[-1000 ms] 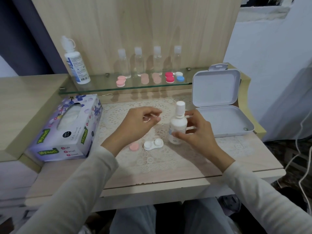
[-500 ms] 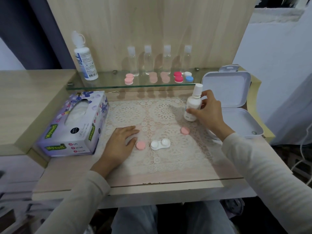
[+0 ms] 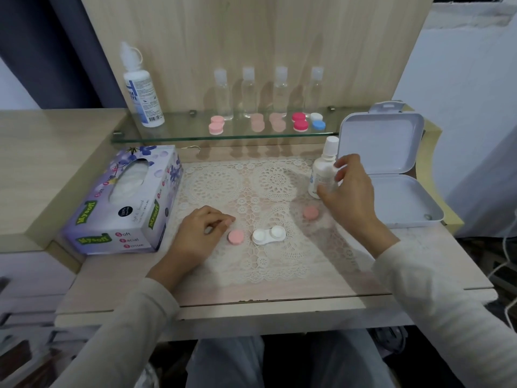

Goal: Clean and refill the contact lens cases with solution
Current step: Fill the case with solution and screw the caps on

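Observation:
An open white contact lens case point(image 3: 269, 236) lies on the lace mat in the middle of the desk. One pink cap point(image 3: 235, 236) sits just left of it, another pink cap point(image 3: 310, 213) lies further right. My left hand point(image 3: 195, 233) rests on the mat with loosely curled fingers, its fingertips beside the left cap, holding nothing. A small white solution bottle point(image 3: 321, 170) stands upright at the mat's right edge. My right hand point(image 3: 349, 191) curls round it, thumb at its base and fingers on its right side.
A tissue box point(image 3: 131, 203) stands at the left. An open white plastic box point(image 3: 391, 186) is at the right, close behind the bottle. The glass shelf point(image 3: 173, 134) carries a large solution bottle point(image 3: 142, 93), several clear small bottles point(image 3: 249, 91) and coloured lens cases point(image 3: 300, 121).
My right hand carried the small bottle from the centre to the right and set it upright. My left hand came down onto the mat, and a second pink cap now lies there.

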{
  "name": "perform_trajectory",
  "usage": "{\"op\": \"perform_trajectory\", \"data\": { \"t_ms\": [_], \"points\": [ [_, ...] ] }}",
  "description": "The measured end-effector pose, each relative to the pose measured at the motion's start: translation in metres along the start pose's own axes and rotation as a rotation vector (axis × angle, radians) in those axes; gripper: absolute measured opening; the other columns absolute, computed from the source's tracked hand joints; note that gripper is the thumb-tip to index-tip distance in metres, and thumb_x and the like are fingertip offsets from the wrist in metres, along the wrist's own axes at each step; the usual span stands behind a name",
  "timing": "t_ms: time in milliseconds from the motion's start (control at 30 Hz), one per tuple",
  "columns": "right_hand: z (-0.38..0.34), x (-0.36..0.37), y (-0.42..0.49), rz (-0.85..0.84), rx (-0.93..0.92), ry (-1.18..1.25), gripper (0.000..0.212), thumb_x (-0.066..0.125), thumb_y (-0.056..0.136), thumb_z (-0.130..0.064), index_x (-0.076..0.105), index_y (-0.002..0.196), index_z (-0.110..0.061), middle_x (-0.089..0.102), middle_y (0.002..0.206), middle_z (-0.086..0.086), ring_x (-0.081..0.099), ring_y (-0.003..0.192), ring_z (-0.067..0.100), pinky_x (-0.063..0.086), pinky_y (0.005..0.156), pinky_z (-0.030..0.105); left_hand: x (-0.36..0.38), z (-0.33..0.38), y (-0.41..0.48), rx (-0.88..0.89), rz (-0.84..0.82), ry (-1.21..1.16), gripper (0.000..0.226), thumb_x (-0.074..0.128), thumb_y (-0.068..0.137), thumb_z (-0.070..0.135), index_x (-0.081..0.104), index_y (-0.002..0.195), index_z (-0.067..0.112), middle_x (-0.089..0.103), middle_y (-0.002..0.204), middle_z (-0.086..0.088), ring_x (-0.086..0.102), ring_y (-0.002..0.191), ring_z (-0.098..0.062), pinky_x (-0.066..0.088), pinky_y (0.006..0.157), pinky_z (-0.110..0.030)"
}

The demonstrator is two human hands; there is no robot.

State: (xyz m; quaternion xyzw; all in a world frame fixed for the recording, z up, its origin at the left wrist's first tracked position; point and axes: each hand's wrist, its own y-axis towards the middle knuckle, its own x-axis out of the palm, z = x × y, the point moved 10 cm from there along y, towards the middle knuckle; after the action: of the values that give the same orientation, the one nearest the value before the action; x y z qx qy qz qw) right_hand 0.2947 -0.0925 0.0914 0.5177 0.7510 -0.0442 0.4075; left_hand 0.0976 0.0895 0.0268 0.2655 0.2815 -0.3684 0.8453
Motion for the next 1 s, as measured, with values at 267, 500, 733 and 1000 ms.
{"op": "perform_trajectory", "data": {
  "t_ms": [267,500,733,1000],
  "points": [
    [-0.034,0.079,-0.062,-0.565,-0.319,-0.054,0.039,0.073,0.074,-0.028,0.064,0.110,-0.015,0.058,0.096,0.000,0.048,0.070,0.006,0.036,0.067,0.019,0.019,0.012,-0.012,0.073,-0.277,0.061,0.031,0.067,0.082,0.018,0.061,0.109,0.033,0.049,0.099,0.015,0.043,0.098,-0.003,0.026,0.084,-0.003],
    [-0.034,0.078,-0.065,-0.509,-0.333,0.003,0.019,0.069,0.078,-0.017,0.070,0.097,-0.017,0.056,0.087,-0.006,0.043,0.067,-0.004,0.033,0.062,0.010,0.015,0.025,-0.011,0.071,-0.099,-0.015,0.022,0.073,0.076,0.014,0.067,0.097,0.017,0.057,0.087,0.012,0.053,0.079,-0.002,0.036,0.070,-0.006],
    [-0.033,0.077,-0.067,-0.482,-0.348,-0.002,0.021,0.070,0.078,-0.018,0.070,0.098,-0.016,0.058,0.088,-0.001,0.044,0.069,0.004,0.035,0.066,0.020,0.032,0.048,-0.012,0.120,-0.104,-0.019,0.029,0.075,0.073,0.014,0.068,0.101,0.014,0.062,0.089,0.006,0.055,0.077,0.002,0.036,0.070,-0.005],
    [-0.031,0.078,-0.070,-0.460,-0.362,0.066,0.020,0.072,0.076,-0.016,0.072,0.096,-0.016,0.059,0.085,0.000,0.042,0.065,-0.003,0.033,0.061,0.013,0.035,0.052,-0.008,0.116,-0.074,0.153,0.030,0.076,0.071,0.031,0.068,0.094,0.015,0.063,0.088,0.003,0.048,0.084,-0.010,0.034,0.072,-0.012]
  ]
}}
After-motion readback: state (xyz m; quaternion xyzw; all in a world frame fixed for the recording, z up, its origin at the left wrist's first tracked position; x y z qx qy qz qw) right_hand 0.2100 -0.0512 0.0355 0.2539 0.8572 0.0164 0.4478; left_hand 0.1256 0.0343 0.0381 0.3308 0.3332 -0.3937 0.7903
